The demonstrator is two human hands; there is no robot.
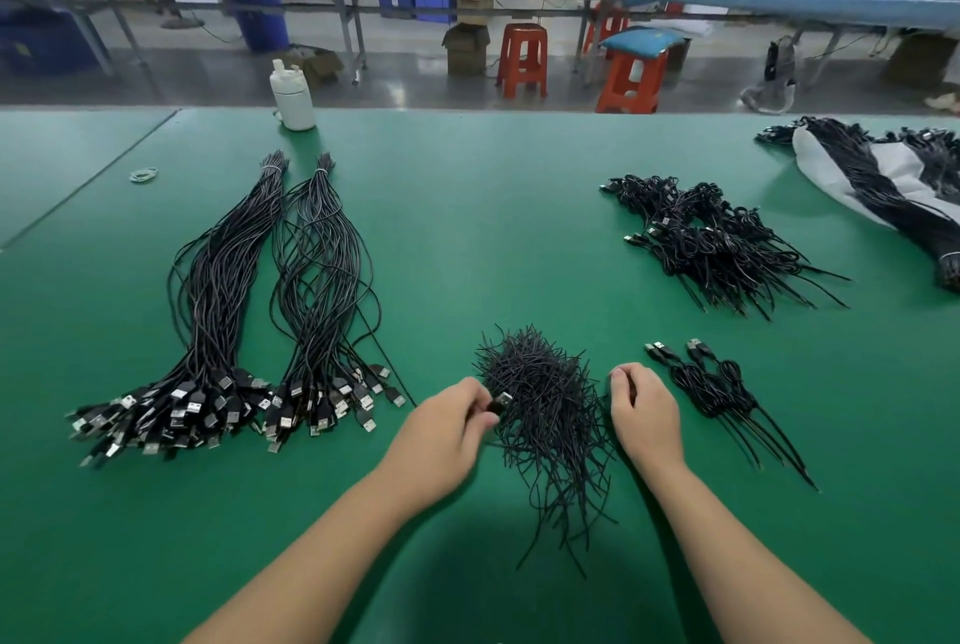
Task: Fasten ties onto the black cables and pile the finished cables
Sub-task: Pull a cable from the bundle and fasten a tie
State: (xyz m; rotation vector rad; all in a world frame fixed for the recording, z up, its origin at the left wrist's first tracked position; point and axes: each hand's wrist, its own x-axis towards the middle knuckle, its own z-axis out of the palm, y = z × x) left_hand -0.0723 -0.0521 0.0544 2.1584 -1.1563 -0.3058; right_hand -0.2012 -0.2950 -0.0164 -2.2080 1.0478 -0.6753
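A heap of black twist ties (545,404) lies on the green table (467,227) right in front of me. My left hand (449,427) pinches the USB plug of a black cable (501,402) at the heap's left edge. On the heap's right side, my right hand (641,409) has its fingers curled at the ties; whether it holds one is hidden. Two long bundles of untied black cables (249,310) lie to the left, plugs toward me. A few coiled, tied cables (717,388) lie just right of my right hand. A bigger pile of tied cables (717,243) sits further back right.
A white bottle (292,95) stands at the table's far edge. A loose rubber band (144,174) lies far left. More black cables on a white bag (883,175) fill the far right corner. Red stools and other benches stand beyond the table.
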